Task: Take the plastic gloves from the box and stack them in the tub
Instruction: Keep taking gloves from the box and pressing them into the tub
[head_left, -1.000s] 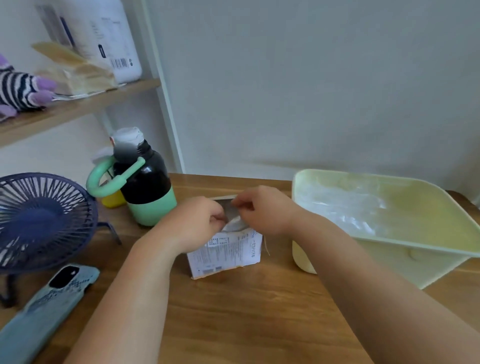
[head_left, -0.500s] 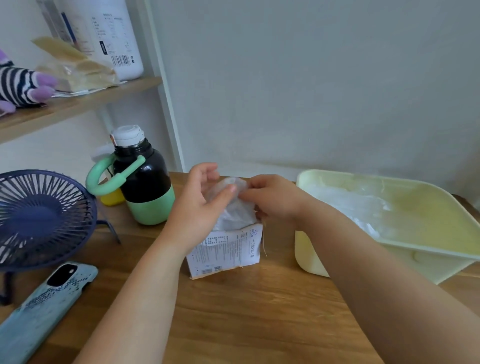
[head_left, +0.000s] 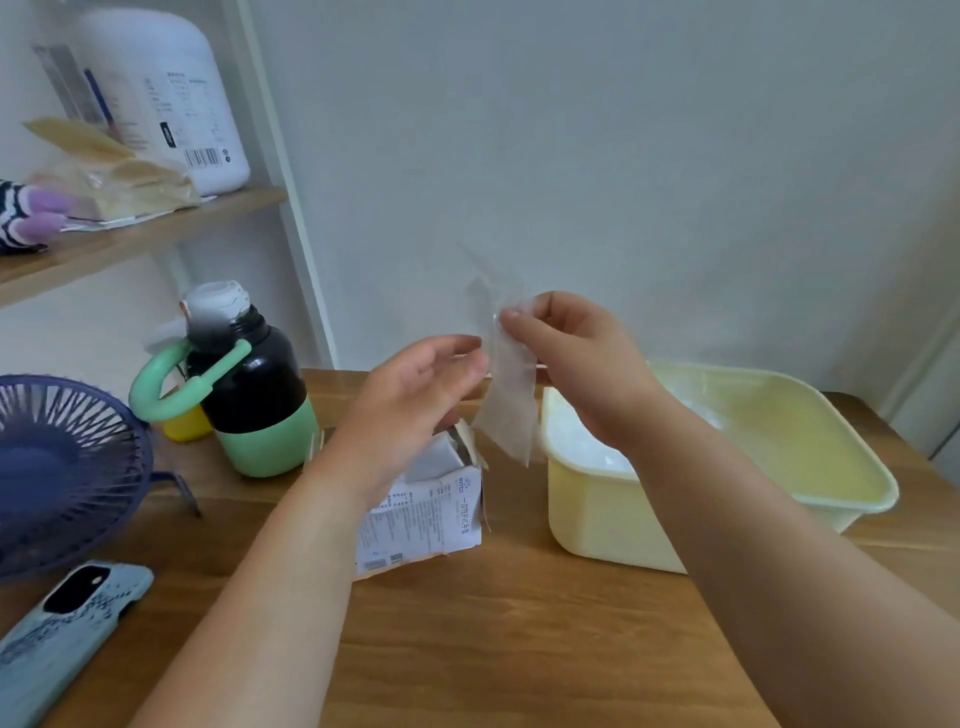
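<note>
A small white printed glove box (head_left: 431, 514) stands torn open on the wooden table, with more plastic showing inside. My right hand (head_left: 576, 364) pinches a clear plastic glove (head_left: 506, 400) near its top, and the glove hangs above the gap between the box and the tub. My left hand (head_left: 415, 400) is raised over the box, fingers relaxed, its fingertips close to the glove's left edge. The pale yellow tub (head_left: 602, 514) sits to the right and holds several clear gloves (head_left: 587, 441) in its near left corner.
A black and green bottle (head_left: 249, 395) with a green handle stands left of the box, a yellow object behind it. A dark blue fan (head_left: 62, 467) and a phone in a light blue case (head_left: 62, 639) lie at the left. A shelf with a white jug is above.
My right hand has pulled a glove up out of the box and lifted it toward the tub. My left hand has let go of the glove and risen above the box.
</note>
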